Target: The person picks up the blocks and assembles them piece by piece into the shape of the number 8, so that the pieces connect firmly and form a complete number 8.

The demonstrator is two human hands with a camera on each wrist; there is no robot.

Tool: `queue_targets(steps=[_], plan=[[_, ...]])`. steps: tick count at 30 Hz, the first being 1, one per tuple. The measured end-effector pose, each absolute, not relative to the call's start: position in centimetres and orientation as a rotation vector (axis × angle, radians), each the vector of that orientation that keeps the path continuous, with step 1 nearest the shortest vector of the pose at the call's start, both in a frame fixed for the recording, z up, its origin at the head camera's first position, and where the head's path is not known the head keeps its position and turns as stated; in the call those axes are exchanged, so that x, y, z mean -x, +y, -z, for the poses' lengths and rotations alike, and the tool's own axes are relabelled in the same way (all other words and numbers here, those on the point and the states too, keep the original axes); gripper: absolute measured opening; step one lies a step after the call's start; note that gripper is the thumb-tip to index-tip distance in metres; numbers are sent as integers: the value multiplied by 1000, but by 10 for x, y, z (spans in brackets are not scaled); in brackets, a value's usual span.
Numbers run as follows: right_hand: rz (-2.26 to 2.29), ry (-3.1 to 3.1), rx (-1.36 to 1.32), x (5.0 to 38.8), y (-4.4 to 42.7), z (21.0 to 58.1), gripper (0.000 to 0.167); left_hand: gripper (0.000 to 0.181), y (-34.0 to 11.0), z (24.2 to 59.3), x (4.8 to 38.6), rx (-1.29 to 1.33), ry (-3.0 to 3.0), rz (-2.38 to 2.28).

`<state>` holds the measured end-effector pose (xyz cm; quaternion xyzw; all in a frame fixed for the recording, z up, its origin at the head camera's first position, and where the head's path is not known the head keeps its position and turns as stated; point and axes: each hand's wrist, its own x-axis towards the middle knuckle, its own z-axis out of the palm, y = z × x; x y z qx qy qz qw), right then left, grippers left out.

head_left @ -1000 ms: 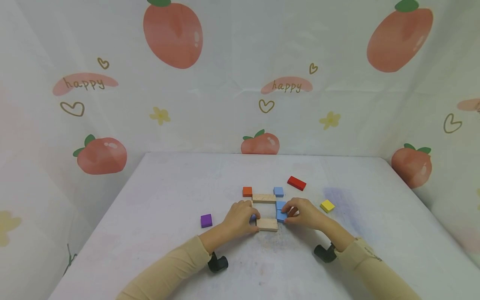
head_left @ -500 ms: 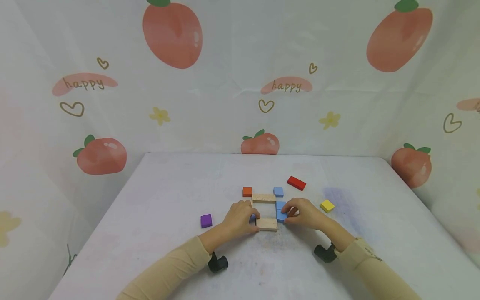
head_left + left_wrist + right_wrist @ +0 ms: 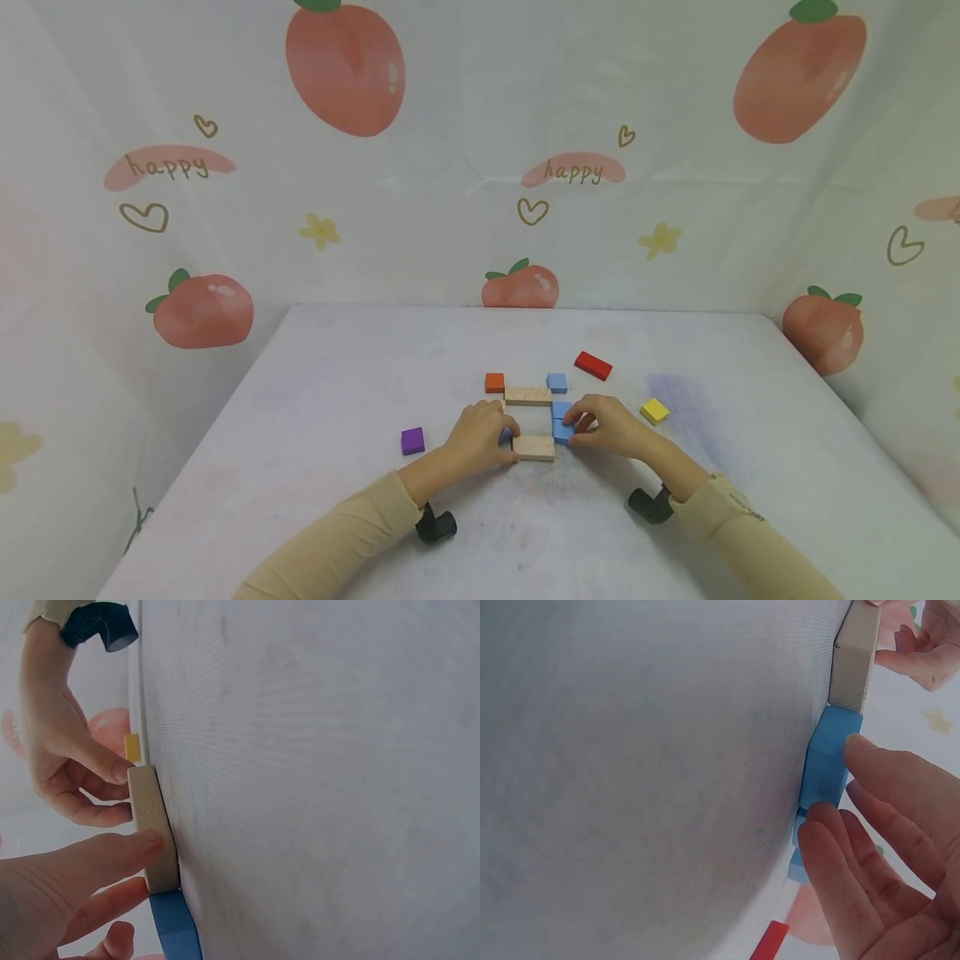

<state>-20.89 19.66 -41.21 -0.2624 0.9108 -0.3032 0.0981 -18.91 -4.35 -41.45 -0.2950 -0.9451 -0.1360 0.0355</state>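
In the head view, my left hand (image 3: 476, 437) pinches the left end of a plain wooden block (image 3: 535, 448), its thumb on the near side. The left wrist view shows that thumb against the wooden block (image 3: 154, 832). A dark blue block (image 3: 506, 436) is partly hidden behind the left hand. My right hand (image 3: 609, 428) holds a light blue block (image 3: 562, 432) at the right end of the wooden one. In the right wrist view, thumb and fingertips are at the two ends of the light blue block (image 3: 830, 761). Another light blue block (image 3: 561, 410) lies just behind it.
A second wooden block (image 3: 528, 397) lies farther back, between an orange block (image 3: 495, 383) and a small blue block (image 3: 557, 383). Around them are a red block (image 3: 593, 366), a yellow block (image 3: 655, 412) and a purple block (image 3: 412, 441) on the white table (image 3: 360, 358).
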Motion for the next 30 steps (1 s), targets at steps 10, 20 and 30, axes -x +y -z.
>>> queue_targets(steps=[10, 20, 30], plan=[[894, 2693, 781, 210, 197, 412, 21, 28, -44, 415, 190, 902, -2916, 438], [892, 2691, 789, 210, 198, 412, 21, 39, -51, 411, 192, 876, -2961, 577], [904, 2693, 791, 209, 197, 413, 20, 28, -66, 404, 198, 755, -2976, 660]])
